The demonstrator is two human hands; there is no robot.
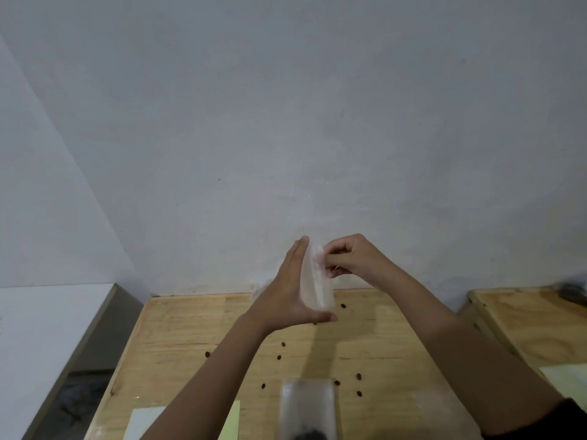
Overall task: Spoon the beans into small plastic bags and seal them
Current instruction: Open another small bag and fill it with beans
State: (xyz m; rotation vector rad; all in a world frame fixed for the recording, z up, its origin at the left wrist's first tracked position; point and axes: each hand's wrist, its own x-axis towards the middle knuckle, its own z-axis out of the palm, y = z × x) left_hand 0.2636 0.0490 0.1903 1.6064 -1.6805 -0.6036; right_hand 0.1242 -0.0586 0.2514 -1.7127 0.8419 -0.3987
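Bottom-centre, a clear plastic bag of dark beans lies on the pale wooden table. Over its far edge, the flat left hand backs a small translucent bag, long axis near upright; the right hand pinches its top.

Bag clear thin plastic; table pale unfinished wood; wall matt.

Both arms are bare of sleeves almost to the frame's edge: the left forearm is slender and smooth, and the right forearm looks broader towards the lower right. A dark sleeve shows only as a cuff in the lower right corner. The left hand and right hand are ungloved, with slim fingers and a short, pale thumbnail near the centre of the frame.
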